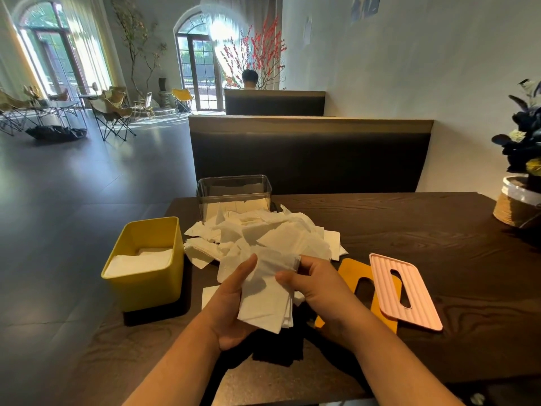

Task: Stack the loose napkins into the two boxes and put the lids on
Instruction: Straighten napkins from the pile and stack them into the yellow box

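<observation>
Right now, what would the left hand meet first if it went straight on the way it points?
Most likely the pile of loose napkins just ahead of the left hand; the clear box stands beyond it, though depth is unclear.

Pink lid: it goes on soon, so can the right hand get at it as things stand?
Probably yes. The pink lid lies uncovered just beside the right hand, atop the yellow lid; but its fingers pinch the napkin stack, so they must let go first.
</observation>
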`<act>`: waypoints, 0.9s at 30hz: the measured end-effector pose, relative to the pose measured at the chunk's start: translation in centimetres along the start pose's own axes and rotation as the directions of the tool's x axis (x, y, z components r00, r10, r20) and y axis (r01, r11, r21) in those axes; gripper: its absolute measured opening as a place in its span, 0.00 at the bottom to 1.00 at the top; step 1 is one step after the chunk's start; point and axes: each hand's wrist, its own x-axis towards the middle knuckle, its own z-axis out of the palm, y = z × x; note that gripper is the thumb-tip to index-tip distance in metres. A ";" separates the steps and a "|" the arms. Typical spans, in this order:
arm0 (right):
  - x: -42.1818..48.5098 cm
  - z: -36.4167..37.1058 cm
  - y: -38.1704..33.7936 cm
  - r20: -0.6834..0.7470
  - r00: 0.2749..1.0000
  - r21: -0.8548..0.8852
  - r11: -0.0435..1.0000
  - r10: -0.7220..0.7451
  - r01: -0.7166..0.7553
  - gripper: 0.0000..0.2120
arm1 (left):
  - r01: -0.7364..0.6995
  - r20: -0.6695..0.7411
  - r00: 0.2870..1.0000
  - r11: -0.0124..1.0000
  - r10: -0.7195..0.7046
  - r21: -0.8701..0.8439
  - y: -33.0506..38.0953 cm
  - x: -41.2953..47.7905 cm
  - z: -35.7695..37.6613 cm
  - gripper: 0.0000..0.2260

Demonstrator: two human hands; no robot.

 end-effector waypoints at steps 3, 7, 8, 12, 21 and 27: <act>0.4 0.1 0.6 -0.026 1.000 -0.029 1.000 -0.010 0.009 0.12 | 0.023 0.037 0.999 0.997 -0.026 0.071 -0.2 -0.1 -0.3 0.33; 0.4 0.3 0.9 0.005 1.000 -0.021 1.000 -0.019 0.020 0.14 | 0.042 0.072 0.996 0.992 -0.051 0.117 -0.2 0.0 -0.4 0.25; 0.3 0.3 0.9 0.017 1.000 -0.023 0.999 -0.022 0.022 0.15 | 0.039 0.082 0.995 0.992 -0.049 0.120 -0.1 -0.1 -0.4 0.23; -0.4 -0.5 0.6 0.093 0.995 0.042 0.999 0.023 -0.027 0.26 | 0.050 0.092 0.993 0.971 -0.073 0.235 0.4 -0.6 -0.4 0.27; -1.0 1.1 0.2 0.225 0.968 -0.049 0.991 -0.107 0.121 0.28 | 0.048 0.023 0.991 0.518 -0.131 0.854 6.1 -3.9 0.0 0.35; -0.6 2.5 2.4 0.014 0.992 0.048 0.991 -0.127 0.126 0.22 | -0.014 -0.030 0.969 0.177 0.244 0.984 5.6 -6.0 -1.2 0.28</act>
